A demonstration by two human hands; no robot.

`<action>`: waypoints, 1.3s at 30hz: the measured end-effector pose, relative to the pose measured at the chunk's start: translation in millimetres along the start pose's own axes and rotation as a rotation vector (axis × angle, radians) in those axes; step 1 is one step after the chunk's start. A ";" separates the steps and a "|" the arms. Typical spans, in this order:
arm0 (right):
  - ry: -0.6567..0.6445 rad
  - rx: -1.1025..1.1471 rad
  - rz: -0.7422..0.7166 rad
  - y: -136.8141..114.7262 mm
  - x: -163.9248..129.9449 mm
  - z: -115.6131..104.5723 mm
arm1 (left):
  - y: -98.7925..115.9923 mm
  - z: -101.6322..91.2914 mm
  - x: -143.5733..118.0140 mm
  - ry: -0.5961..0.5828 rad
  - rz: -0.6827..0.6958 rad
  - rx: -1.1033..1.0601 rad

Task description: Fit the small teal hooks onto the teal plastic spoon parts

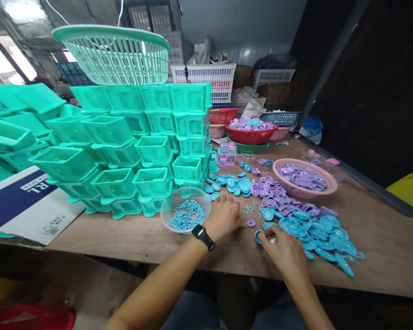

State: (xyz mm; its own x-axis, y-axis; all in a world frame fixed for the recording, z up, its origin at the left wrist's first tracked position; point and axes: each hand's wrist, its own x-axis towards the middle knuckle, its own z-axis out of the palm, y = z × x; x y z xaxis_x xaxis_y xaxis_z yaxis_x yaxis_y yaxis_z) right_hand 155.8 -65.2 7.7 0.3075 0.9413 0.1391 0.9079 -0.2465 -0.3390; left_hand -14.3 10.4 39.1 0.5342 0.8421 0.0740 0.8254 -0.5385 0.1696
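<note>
My right hand [285, 250] is closed in a pinch on a small blue round plastic piece [258, 237], just above the table near its front edge. My left hand [224, 214], with a black watch [203, 237] on the wrist, reaches over the table beside the blue discs [232, 184]. Its fingers bend downward and their tips are hidden, so I cannot tell what they hold. Left of that hand stands a clear bowl [165, 213] of small blue curved pieces [188, 215]. Between the hands lies a purple round piece [250, 222]. More small blue curved pieces [249, 209] lie behind it.
Stacked green plastic boxes [154, 183] fill the left, with a green basket [113, 55] on top. To the right lie blue plastic parts [316, 231] and purple pieces [278, 197]. A pink basket [330, 183] and a red basket [251, 135] hold more purple pieces.
</note>
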 end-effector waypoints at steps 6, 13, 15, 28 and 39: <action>-0.042 -0.241 0.094 6.3 18.5 -17.5 | 4.4 11.7 27.2 -0.091 -0.357 0.060; 0.123 -0.235 -0.094 5.4 38.2 -8.9 | 18.5 39.0 -5.6 -0.035 -0.152 -0.108; 0.071 -0.239 -0.134 -1.9 46.9 -1.3 | 19.7 46.7 -21.7 0.006 -0.072 -0.159; -0.049 -0.203 -0.225 -10.1 80.2 27.4 | 3.3 62.8 -37.0 0.410 -0.212 -0.523; -0.008 0.176 -0.196 -3.3 76.7 13.6 | 3.7 57.4 -24.1 0.196 -0.273 -0.480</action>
State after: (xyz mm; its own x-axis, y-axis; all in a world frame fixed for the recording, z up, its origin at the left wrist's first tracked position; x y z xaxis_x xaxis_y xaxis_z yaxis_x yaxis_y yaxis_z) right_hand 172.4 11.0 6.9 0.1276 0.9690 0.2114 0.8863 -0.0157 -0.4628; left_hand -13.6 -13.6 -18.4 0.2323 0.9628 0.1382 0.7291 -0.2664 0.6305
